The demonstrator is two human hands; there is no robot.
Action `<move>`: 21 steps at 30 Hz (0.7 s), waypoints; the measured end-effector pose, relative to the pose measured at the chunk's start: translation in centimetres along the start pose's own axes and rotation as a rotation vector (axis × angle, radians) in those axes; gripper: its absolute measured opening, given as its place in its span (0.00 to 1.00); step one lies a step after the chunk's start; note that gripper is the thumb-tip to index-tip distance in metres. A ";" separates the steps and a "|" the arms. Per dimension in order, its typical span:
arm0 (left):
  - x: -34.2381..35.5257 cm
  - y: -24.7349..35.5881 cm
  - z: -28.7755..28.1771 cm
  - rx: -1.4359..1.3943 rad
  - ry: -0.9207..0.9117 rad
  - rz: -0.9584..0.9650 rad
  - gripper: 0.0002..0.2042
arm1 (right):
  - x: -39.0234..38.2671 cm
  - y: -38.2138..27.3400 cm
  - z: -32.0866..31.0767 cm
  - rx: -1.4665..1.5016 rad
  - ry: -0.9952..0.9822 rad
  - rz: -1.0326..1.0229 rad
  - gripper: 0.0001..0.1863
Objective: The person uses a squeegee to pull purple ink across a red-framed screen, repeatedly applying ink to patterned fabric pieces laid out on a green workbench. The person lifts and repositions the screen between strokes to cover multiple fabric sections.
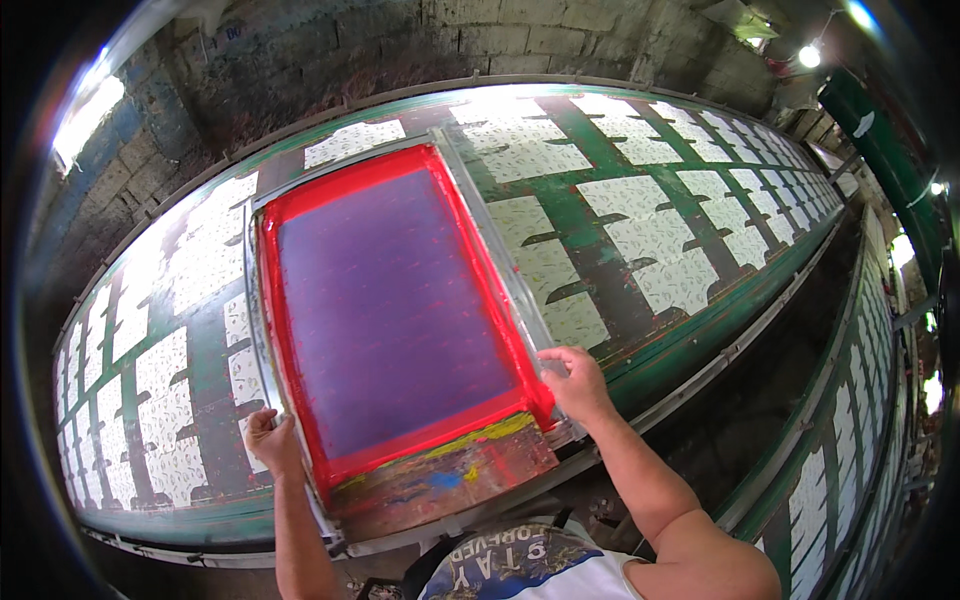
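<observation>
A large screen printing frame (390,310) with metal sides lies tilted over the table in front of me. Its mesh is purple, bordered by wet-looking red ink. My left hand (272,441) is closed on the frame's left side, near the close corner. On the right side, my right hand (578,386) grips the metal edge with bent fingers, a little farther from me. Across the frame's near end lies a brown board (470,472) stained yellow, blue and red. White patterned fabric pieces (645,240) lie flat around the frame, and some are hidden beneath it.
The long green table (640,365) stretches away left and right, with rows of cut fabric pieces on it. A metal rail (690,395) runs along its near edge. Another table with fabric pieces (845,480) stands at right. Behind rises a block wall (400,50). A lit bulb (810,56) hangs upper right.
</observation>
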State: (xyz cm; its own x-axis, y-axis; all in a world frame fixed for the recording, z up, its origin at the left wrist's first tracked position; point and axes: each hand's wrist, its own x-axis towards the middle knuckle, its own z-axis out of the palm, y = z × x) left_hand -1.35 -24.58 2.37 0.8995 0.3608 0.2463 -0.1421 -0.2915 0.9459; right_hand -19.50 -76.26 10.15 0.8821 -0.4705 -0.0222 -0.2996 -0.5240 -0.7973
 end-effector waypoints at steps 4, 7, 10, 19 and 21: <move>-5.8 2.1 7.3 0.074 -0.006 -0.106 0.15 | 3.0 7.0 -6.0 0.081 0.025 0.052 0.16; -9.7 3.1 11.8 0.086 0.012 -0.095 0.15 | 4.8 11.3 -9.7 0.082 0.026 0.044 0.16; -12.3 3.9 15.3 0.063 0.021 -0.056 0.15 | 5.5 13.8 -12.9 0.085 0.034 0.140 0.16; -15.0 6.2 20.0 0.099 0.007 -0.040 0.13 | 6.4 17.3 -17.3 0.235 -0.015 0.230 0.16; -15.5 6.8 20.5 0.168 0.016 -0.024 0.13 | 6.4 18.0 -17.6 0.238 -0.006 0.210 0.16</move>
State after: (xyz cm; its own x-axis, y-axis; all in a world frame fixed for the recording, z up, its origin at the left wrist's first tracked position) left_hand -7.75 -50.33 0.67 0.8950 0.3832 0.2283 -0.0480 -0.4261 0.9034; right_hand -25.66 -101.21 6.33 0.8123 -0.5461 -0.2047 -0.3830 -0.2347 -0.8934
